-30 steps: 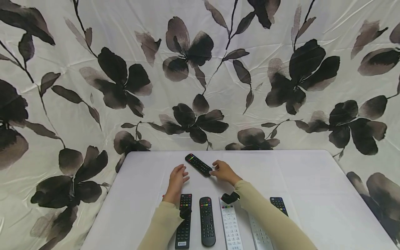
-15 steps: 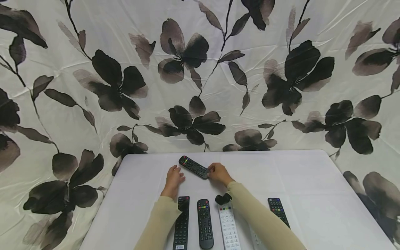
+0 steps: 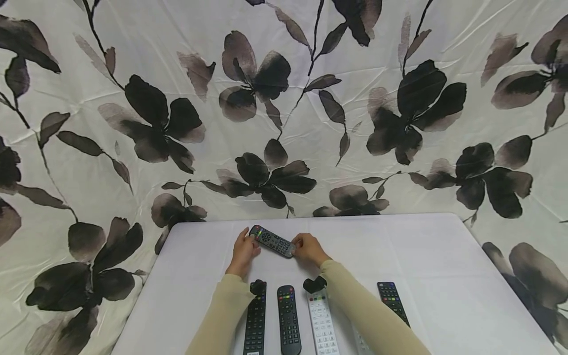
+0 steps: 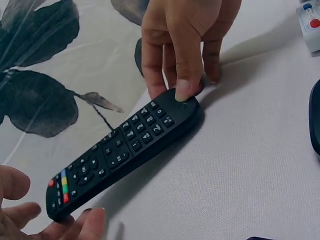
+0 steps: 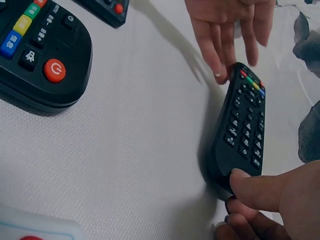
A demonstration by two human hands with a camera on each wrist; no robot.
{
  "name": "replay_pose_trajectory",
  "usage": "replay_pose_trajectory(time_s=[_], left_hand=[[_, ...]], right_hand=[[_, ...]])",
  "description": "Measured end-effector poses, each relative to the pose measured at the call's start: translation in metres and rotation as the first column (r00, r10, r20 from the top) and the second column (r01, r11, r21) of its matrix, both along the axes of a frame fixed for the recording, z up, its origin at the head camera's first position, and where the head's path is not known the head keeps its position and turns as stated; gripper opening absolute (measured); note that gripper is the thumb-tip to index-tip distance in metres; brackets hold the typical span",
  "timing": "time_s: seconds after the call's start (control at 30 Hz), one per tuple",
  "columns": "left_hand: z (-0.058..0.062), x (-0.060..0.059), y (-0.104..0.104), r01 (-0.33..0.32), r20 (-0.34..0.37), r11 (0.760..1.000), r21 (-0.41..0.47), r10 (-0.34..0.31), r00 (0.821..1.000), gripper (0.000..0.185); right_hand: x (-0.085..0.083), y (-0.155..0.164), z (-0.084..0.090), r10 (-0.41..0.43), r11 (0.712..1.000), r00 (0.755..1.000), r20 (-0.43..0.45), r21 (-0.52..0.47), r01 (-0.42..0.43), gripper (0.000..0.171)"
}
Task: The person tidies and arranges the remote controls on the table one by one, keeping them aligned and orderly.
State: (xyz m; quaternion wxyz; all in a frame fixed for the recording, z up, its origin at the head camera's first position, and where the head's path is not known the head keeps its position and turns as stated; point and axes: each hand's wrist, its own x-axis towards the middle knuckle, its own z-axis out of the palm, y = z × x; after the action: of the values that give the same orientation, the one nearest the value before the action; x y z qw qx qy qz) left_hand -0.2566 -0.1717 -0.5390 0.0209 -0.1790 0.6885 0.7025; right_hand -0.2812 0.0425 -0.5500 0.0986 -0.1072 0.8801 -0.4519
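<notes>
A black remote control (image 3: 271, 241) with coloured buttons at one end is held slanted near the table's back edge, and its shadow falls on the cloth. At its plain end my right hand (image 3: 309, 248) pinches it, thumb on top and fingers below, as the right wrist view shows. The left hand (image 3: 242, 253) is at the coloured-button end. In the left wrist view its fingertips (image 4: 94, 223) are spread right at and under that end, with the thumb side to the left of it.
Along the near side of the white table (image 3: 443, 276) lie a long black remote (image 3: 255, 320), a rounded black remote (image 3: 289, 315), a white remote (image 3: 322, 323), another white one (image 3: 361, 345) mostly behind the right sleeve, and a black one (image 3: 392, 301). A floral cloth (image 3: 337, 162) hangs behind.
My right hand has gone from reaching at the remote's end to pinching it. The remote has tipped up and shifted left in view, and the left hand has come up to its other end.
</notes>
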Motion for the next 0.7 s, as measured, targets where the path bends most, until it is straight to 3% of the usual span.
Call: replay_pose_trajectory(time_s=[0.3, 0.47, 0.7], left_hand=[[0.001, 0.003, 0.004, -0.076, -0.035, 0.996, -0.048, 0.075, 0.997, 0.049], [0.002, 0.01, 0.005, -0.128, -0.065, 0.992, -0.022, 0.126, 0.99, 0.046], [0.01, 0.023, 0.011, -0.169, -0.115, 0.985, 0.026, 0.171, 0.979, 0.041]], right_hand=[[0.009, 0.001, 0.005, -0.018, 1.0, 1.0, 0.019, -0.003, 0.018, 0.02], [0.015, 0.004, 0.01, -0.036, 0.996, 0.999, 0.039, -0.086, 0.039, 0.02], [0.031, 0.014, 0.031, -0.063, 0.974, 0.997, 0.048, -0.216, 0.072, 0.023]])
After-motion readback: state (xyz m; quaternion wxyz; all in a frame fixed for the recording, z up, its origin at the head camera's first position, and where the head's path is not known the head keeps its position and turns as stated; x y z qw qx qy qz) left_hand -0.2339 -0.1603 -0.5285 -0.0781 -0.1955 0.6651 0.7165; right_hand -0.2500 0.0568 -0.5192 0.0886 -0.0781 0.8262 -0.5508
